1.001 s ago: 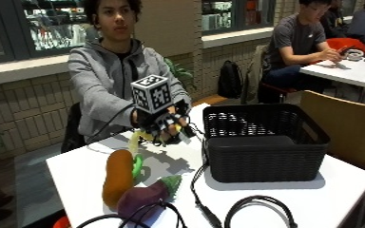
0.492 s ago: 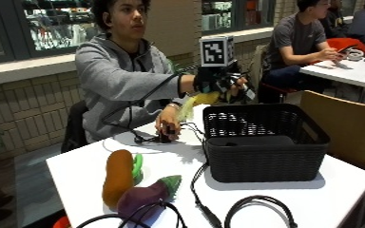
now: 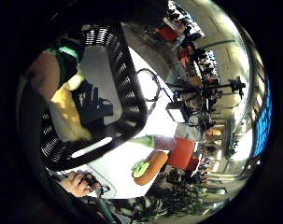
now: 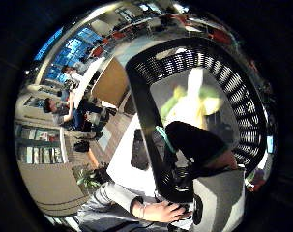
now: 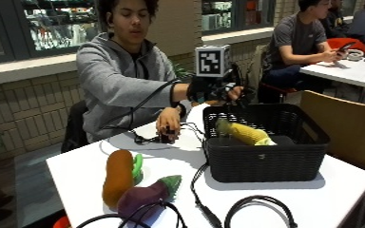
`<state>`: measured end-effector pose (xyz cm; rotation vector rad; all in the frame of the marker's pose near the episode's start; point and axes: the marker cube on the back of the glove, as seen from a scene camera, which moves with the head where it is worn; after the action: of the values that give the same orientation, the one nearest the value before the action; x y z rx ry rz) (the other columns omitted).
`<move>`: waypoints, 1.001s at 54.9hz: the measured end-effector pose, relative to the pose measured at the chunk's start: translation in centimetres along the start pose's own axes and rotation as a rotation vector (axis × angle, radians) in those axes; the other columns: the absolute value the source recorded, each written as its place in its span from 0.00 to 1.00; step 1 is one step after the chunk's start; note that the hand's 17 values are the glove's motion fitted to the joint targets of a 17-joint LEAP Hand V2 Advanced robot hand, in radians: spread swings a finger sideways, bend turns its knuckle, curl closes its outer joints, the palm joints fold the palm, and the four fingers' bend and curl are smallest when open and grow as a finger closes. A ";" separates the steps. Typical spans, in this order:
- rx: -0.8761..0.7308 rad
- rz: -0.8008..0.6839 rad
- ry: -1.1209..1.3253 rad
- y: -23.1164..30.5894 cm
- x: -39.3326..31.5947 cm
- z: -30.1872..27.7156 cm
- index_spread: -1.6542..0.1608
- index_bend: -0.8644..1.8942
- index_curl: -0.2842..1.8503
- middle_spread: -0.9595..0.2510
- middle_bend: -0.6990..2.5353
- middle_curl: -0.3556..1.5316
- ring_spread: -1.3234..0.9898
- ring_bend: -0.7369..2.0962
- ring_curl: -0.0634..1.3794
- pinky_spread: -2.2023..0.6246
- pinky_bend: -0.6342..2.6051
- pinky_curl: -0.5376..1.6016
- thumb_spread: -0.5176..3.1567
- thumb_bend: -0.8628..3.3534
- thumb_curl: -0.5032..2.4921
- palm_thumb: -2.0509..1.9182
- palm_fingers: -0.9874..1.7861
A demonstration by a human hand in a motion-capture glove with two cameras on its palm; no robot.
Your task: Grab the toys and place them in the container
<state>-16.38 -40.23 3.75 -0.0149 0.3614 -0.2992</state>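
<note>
Outside view, across a white table (image 5: 334, 190): gloved right hand (image 5: 217, 90) poised in the air above the far rim of a black woven basket (image 5: 264, 164), fingers relaxed and gripping nothing. Below it, inside the basket, a yellow toy corn (image 5: 243, 133) with green husk, tilted and apart from the hand; cannot tell whether resting on the bottom. On the table to the side of the basket, well apart from it, an orange toy carrot (image 5: 117, 176) with a green top, and touching it on the near side, a purple toy eggplant (image 5: 141, 195). Bare left hand (image 5: 168, 124) down on the table beside the basket's far corner, fingers on a small black device. Black cables (image 5: 198, 199) strung across the table's near edge.

Little finger side palm view, looking down into the basket (image 3: 127, 84): corn (image 3: 68, 114) close to the palm, over the basket's pale floor; carrot (image 3: 152, 165) and eggplant (image 3: 157, 141) out on the table beyond the rim; bare left hand (image 3: 75, 183) near the table's edge.

Thumb side palm view: corn (image 4: 189, 104) again within the basket's slotted wall (image 4: 141, 111), one black gloved finger (image 4: 197, 140) extended in front of it, not curled round the toy.
</note>
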 end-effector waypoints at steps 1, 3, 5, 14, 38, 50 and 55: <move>-0.007 0.018 0.006 0.7 0.8 0.2 0.76 0.36 0.20 0.77 0.35 0.51 0.50 0.56 0.30 0.71 0.63 0.44 0.53 0.26 0.28 0.51 0.31; -0.028 0.071 0.025 2.3 2.7 0.6 0.76 0.36 0.20 0.78 0.34 0.51 0.50 0.55 0.29 0.72 0.62 0.44 0.52 0.25 0.28 0.51 0.33; -0.050 0.127 0.046 4.0 4.6 1.0 0.76 0.36 0.21 0.78 0.34 0.51 0.50 0.55 0.29 0.72 0.62 0.43 0.52 0.25 0.28 0.51 0.33; -0.193 0.479 0.000 11.7 15.2 3.1 0.76 0.36 0.22 0.79 0.34 0.50 0.50 0.55 0.29 0.73 0.60 0.42 0.51 0.23 0.27 0.51 0.35; -0.382 1.023 -0.185 27.7 23.0 12.9 0.76 0.35 0.22 0.81 0.33 0.47 0.51 0.60 0.31 0.74 0.63 0.43 0.45 0.19 0.27 0.51 0.34; -0.462 1.061 -0.478 27.9 21.1 15.1 0.78 0.30 0.18 0.85 0.32 0.46 0.53 0.65 0.33 0.73 0.67 0.44 0.43 0.19 0.26 0.50 0.33; -0.518 1.021 -0.570 27.1 20.2 15.6 0.79 0.28 0.15 0.87 0.34 0.47 0.52 0.71 0.35 0.72 0.69 0.44 0.44 0.20 0.26 0.51 0.35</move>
<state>14.82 -20.77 9.49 -0.4044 -0.1567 0.8070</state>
